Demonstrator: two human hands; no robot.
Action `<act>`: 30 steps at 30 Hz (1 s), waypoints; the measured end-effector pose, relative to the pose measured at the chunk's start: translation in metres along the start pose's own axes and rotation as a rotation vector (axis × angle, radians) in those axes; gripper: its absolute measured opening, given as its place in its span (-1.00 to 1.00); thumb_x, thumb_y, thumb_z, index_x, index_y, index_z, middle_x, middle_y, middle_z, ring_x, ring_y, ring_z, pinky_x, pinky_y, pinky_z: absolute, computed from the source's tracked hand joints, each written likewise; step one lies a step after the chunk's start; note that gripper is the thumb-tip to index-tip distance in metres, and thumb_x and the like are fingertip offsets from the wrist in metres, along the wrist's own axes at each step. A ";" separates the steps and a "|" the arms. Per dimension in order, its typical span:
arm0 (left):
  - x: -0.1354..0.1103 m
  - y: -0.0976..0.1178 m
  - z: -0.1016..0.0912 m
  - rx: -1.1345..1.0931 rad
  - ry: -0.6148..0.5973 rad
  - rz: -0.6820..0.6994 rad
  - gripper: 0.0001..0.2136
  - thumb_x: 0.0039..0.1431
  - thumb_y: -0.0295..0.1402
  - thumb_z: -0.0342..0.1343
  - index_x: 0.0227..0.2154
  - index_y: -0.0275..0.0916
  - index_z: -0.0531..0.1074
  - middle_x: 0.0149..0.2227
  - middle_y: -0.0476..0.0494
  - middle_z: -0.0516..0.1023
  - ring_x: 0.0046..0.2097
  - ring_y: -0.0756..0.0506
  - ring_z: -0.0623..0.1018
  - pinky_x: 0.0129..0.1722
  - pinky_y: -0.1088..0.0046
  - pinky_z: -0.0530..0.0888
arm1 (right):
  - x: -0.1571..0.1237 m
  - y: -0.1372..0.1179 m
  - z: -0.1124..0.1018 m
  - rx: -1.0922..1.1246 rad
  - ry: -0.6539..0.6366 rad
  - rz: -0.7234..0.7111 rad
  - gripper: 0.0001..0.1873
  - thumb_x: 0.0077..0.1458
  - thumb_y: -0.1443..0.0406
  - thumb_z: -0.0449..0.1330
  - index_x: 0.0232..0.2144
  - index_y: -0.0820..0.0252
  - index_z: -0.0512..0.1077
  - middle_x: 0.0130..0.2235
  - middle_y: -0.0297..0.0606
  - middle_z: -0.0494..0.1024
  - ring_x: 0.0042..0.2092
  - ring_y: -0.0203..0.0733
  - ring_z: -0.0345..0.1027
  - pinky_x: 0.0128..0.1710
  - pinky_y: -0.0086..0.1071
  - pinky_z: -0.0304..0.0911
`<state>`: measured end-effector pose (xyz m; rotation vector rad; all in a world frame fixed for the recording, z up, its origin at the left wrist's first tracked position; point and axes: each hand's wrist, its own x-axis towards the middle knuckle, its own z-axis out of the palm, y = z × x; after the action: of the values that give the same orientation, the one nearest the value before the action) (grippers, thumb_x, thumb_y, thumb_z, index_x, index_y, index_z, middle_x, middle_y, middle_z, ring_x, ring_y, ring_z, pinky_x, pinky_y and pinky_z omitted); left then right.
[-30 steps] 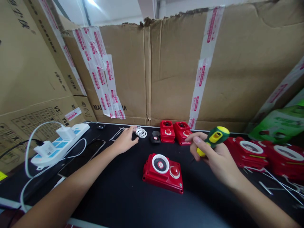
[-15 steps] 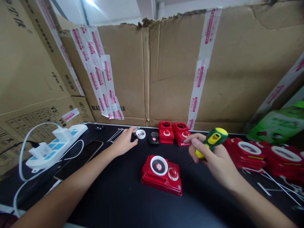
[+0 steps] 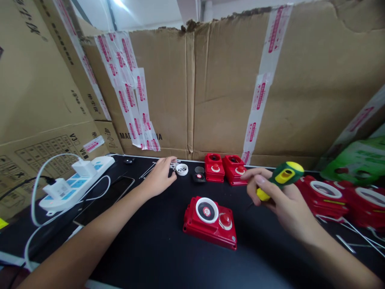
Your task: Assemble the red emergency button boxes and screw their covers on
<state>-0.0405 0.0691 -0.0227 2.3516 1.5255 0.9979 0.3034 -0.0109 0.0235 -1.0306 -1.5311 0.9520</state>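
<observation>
My left hand (image 3: 160,176) is open at the far side of the table, thumb apart from the fingers. Its fingertips reach over small whitish parts (image 3: 173,164), beside a white round cup (image 3: 182,169) that holds small dark pieces. In my right hand (image 3: 275,190) is a green and yellow screwdriver (image 3: 287,175), its thin shaft pointing down to the left. Between my arms lies a red alarm unit (image 3: 207,230) with a white-ringed round speaker and a red dome lamp. What exactly the left fingertips touch is too small to tell.
Two red housings (image 3: 214,168) and a small black part (image 3: 199,176) stand at the back. More red units (image 3: 323,196) and white rods lie right, by a green bag (image 3: 355,160). A power strip (image 3: 75,188) and phone (image 3: 105,200) lie left; cardboard walls (image 3: 228,88) enclose the table.
The view has turned slightly left, so everything sits further right. My right hand with the screwdriver has moved a little right. My left hand stays by the cup.
</observation>
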 end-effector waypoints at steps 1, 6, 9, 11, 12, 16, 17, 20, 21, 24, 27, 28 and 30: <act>-0.001 0.009 -0.005 -0.024 0.010 0.022 -0.61 0.25 -0.44 0.10 0.14 -0.24 0.36 0.13 -0.32 0.54 0.24 -0.32 0.49 0.30 -0.05 0.41 | 0.000 0.000 -0.001 0.003 0.009 0.016 -0.66 0.35 -0.02 0.18 -0.18 0.10 0.51 -0.52 -0.37 0.41 -0.47 -0.25 0.19 -0.52 -0.43 0.05; -0.016 0.062 -0.021 -0.262 -0.173 0.258 -0.75 0.41 -0.28 0.08 0.07 -0.17 0.44 0.05 -0.20 0.59 0.06 -0.18 0.60 0.11 0.22 0.56 | 0.000 -0.002 -0.004 0.012 0.053 0.068 -0.65 0.32 -0.02 0.20 -0.33 0.09 0.46 -0.38 -0.31 0.38 -0.37 -0.24 0.18 -0.53 -0.49 0.04; -0.026 0.084 -0.018 -0.330 -0.369 0.387 -0.49 0.26 -0.13 0.34 0.21 -0.12 0.39 0.24 -0.23 0.49 0.26 -0.27 0.48 0.32 0.14 0.42 | 0.001 -0.001 -0.002 0.013 0.050 0.058 -0.60 0.33 -0.05 0.20 -0.39 0.09 0.41 -0.35 -0.31 0.34 -0.34 -0.23 0.15 -0.48 -0.48 0.11; -0.029 0.089 -0.010 -0.353 -0.432 0.443 -0.33 0.13 -0.13 0.46 0.25 -0.13 0.36 0.26 -0.24 0.48 0.29 -0.29 0.46 0.36 0.15 0.39 | 0.001 0.001 0.000 0.023 0.066 0.052 -0.60 0.33 -0.05 0.22 -0.39 0.09 0.38 -0.33 -0.30 0.34 -0.32 -0.22 0.16 -0.46 -0.46 0.15; -0.030 0.089 -0.007 -0.363 -0.459 0.462 -0.30 0.10 -0.15 0.48 0.26 -0.14 0.36 0.25 -0.26 0.50 0.27 -0.29 0.49 0.33 0.16 0.41 | 0.001 0.002 0.002 0.031 0.078 0.051 -0.60 0.32 -0.05 0.23 -0.38 0.08 0.38 -0.33 -0.30 0.34 -0.32 -0.21 0.16 -0.47 -0.45 0.16; -0.029 0.079 0.003 -0.376 -0.540 0.412 -0.31 0.09 -0.16 0.47 0.26 -0.12 0.39 0.15 -0.24 0.57 0.13 -0.26 0.59 0.20 0.19 0.52 | -0.001 0.002 0.007 0.038 0.124 0.068 -0.62 0.27 -0.08 0.29 -0.33 0.04 0.39 -0.35 -0.30 0.36 -0.36 -0.22 0.15 -0.55 -0.47 0.10; -0.029 0.076 0.003 -0.367 -0.540 0.390 -0.31 0.07 -0.15 0.47 0.26 -0.12 0.39 0.15 -0.23 0.57 0.12 -0.27 0.60 0.20 0.18 0.52 | -0.001 0.002 0.009 0.040 0.140 0.080 -0.63 0.25 -0.08 0.31 -0.30 0.03 0.40 -0.34 -0.31 0.37 -0.38 -0.22 0.16 -0.58 -0.48 0.09; -0.027 0.069 0.001 -0.316 -0.513 0.348 -0.30 0.05 -0.16 0.47 0.25 -0.12 0.40 0.16 -0.23 0.55 0.15 -0.29 0.58 0.22 0.14 0.51 | 0.000 0.003 0.014 0.070 0.167 0.106 -0.65 0.24 -0.08 0.32 -0.26 0.00 0.43 -0.32 -0.33 0.40 -0.44 -0.28 0.15 -0.64 -0.48 0.08; -0.026 0.067 -0.001 -0.303 -0.509 0.338 -0.30 0.06 -0.16 0.46 0.26 -0.12 0.39 0.17 -0.24 0.55 0.16 -0.30 0.58 0.22 0.13 0.51 | 0.000 0.004 0.016 0.088 0.169 0.092 -0.66 0.24 -0.07 0.32 -0.26 0.01 0.44 -0.31 -0.33 0.40 -0.47 -0.30 0.14 -0.65 -0.47 0.08; -0.025 0.063 -0.002 -0.289 -0.504 0.323 -0.29 0.07 -0.16 0.46 0.27 -0.10 0.38 0.18 -0.24 0.54 0.16 -0.31 0.58 0.21 0.12 0.52 | 0.002 0.008 0.018 0.125 0.152 0.036 -0.69 0.29 -0.03 0.30 -0.28 0.03 0.47 -0.29 -0.35 0.40 -0.51 -0.35 0.18 -0.64 -0.43 0.14; -0.024 0.059 0.001 -0.287 -0.492 0.325 -0.28 0.10 -0.14 0.45 0.30 -0.08 0.35 0.21 -0.25 0.52 0.18 -0.31 0.58 0.24 0.11 0.50 | 0.002 0.009 0.018 0.090 0.168 0.003 -0.69 0.30 -0.03 0.28 -0.28 0.04 0.47 -0.28 -0.35 0.42 -0.54 -0.37 0.23 -0.62 -0.41 0.17; -0.024 0.058 0.002 -0.286 -0.486 0.325 -0.28 0.11 -0.13 0.45 0.31 -0.08 0.34 0.22 -0.26 0.52 0.18 -0.31 0.57 0.25 0.10 0.49 | 0.001 0.008 0.018 0.066 0.189 -0.001 -0.67 0.29 -0.05 0.29 -0.28 0.05 0.47 -0.28 -0.36 0.41 -0.55 -0.37 0.22 -0.63 -0.41 0.16; -0.024 0.056 0.004 -0.288 -0.477 0.322 -0.27 0.13 -0.12 0.46 0.32 -0.08 0.32 0.23 -0.27 0.50 0.21 -0.30 0.56 0.26 0.09 0.48 | -0.001 0.006 0.016 0.021 0.222 0.022 -0.63 0.27 -0.09 0.28 -0.28 0.04 0.46 -0.32 -0.36 0.39 -0.55 -0.35 0.15 -0.67 -0.42 0.09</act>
<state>-0.0026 0.0234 -0.0100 2.4275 0.7959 0.5914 0.2883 -0.0105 0.0146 -1.1020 -1.3266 0.8372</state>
